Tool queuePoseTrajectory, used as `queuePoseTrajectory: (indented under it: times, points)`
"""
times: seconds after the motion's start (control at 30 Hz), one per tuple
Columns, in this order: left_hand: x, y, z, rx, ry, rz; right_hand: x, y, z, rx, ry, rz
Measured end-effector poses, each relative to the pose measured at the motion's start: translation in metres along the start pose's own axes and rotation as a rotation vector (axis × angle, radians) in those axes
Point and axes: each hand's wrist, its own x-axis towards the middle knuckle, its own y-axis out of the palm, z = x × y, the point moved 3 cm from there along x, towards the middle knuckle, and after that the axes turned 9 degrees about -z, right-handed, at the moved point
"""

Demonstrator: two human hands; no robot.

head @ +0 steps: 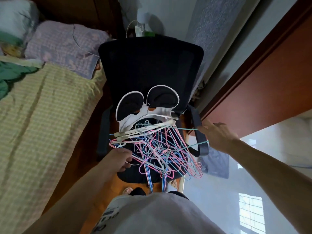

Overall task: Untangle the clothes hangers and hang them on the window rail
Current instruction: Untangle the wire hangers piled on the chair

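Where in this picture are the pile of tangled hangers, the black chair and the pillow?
Tangled hangers [157, 149]: head view, middle of the pink and blue wire heap.
Black chair [150, 65]: head view, centre of its backrest.
Pillow [67, 46]: head view, middle of its purple checked cover.

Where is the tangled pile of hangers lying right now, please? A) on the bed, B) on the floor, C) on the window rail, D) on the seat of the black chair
D: the hangers lie in a heap on the chair seat, with the left hand gripping wires at the pile's edge and the right hand pulling a teal hanger sideways.
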Motion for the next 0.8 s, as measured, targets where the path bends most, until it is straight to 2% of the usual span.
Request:
queuePoseTrajectory:
  times: [0.27,0.4,0.47,0.53,0.7,0.8]
  points:
    - [0.006,0.001,0.009,0.003,-0.015,-0.003,-0.005,-0.003,0.030,0.036,0.040,0.022]
    - [0.007,-0.003,0.024,-0.012,-0.074,-0.031,-0.005,0.015,0.038,0.183,0.110,0.042]
    - [0.006,-0.005,0.032,-0.035,-0.099,-0.034,-0.008,0.031,0.040,0.307,0.173,0.099]
    - [0.006,-0.007,0.039,-0.059,-0.117,-0.036,-0.015,0.042,0.045,0.358,0.150,0.168]
    - [0.000,-0.013,0.052,-0.073,-0.149,-0.037,-0.025,0.041,0.053,0.109,0.061,0.085]
    - [0.001,-0.018,0.057,-0.086,-0.150,-0.029,-0.029,0.035,0.066,0.093,0.069,0.076]
